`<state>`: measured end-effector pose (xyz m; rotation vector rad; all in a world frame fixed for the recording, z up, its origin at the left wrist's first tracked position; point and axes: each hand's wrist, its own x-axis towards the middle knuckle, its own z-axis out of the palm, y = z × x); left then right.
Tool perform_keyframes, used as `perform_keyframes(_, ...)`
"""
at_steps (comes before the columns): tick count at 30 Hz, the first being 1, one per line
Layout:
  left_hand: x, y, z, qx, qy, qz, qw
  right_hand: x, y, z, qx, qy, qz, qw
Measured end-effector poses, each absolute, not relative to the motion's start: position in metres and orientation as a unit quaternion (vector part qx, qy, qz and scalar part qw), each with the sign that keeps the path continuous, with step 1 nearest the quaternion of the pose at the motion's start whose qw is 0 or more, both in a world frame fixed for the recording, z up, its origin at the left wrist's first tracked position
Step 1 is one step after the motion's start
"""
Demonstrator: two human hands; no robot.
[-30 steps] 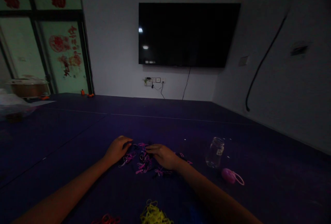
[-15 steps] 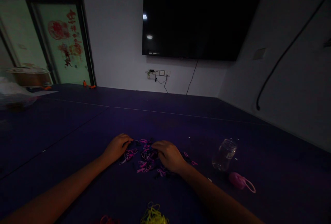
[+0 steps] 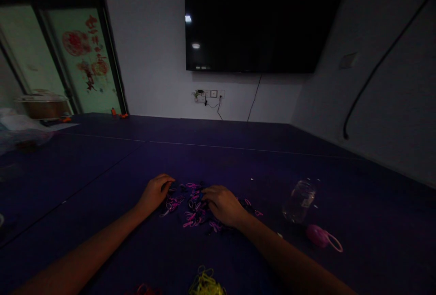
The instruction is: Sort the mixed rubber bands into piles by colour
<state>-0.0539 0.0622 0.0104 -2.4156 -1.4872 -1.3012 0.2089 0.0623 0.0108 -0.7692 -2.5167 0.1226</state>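
Note:
A scatter of small pink and dark elastic bands lies on the dark purple table. My left hand rests at the pile's left edge, fingers curled down onto the bands. My right hand lies palm down on the pile's right part, fingers bent and covering some bands. In the dim light I cannot make out whether either hand pinches a band. A clear glass jar lies tilted to the right of my right hand, with a pink lid and loop just in front of it.
A small heap of yellow bands and some red ones lie near the table's front edge. A black TV hangs on the far wall. A pot and plastic bags sit at the far left.
The view has tilted and shifted slightly, so everything sits a little differently in frame. Both hands stay on the band pile, the right one drawn slightly nearer me.

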Motion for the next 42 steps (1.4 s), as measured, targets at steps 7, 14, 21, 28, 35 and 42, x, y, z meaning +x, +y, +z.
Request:
perform_keyframes(7, -0.056, 0.062, 0.013, -0.749, -0.513, -0.419, 0.021, 0.21, 0.061, 0.011, -0.291, -0.925, 0.028, 0.243)
perform_keyframes(14, -0.06, 0.063, 0.013, -0.753, -0.531, -0.387, 0.034, 0.21, 0.06, 0.014, -0.299, -0.924, 0.009, 0.239)
perform_keyframes(21, -0.054, 0.062, 0.011, -0.766, -0.535, -0.354, 0.045, 0.21, 0.058, 0.015, -0.273, -0.931, 0.027, 0.241)
perform_keyframes(28, -0.054, 0.066, 0.009, -0.776, -0.548, -0.309, 0.046, 0.209, 0.059, 0.014, -0.262, -0.938, 0.026, 0.225)
perform_keyframes(35, -0.05, 0.065, 0.011, -0.795, -0.512, -0.323, 0.045, 0.206, 0.059, 0.015, -0.253, -0.944, 0.009, 0.213)
perform_keyframes(42, -0.051, 0.061, 0.014, -0.783, -0.497, -0.374, 0.012, 0.207, 0.06, 0.013, -0.288, -0.91, 0.028, 0.296)
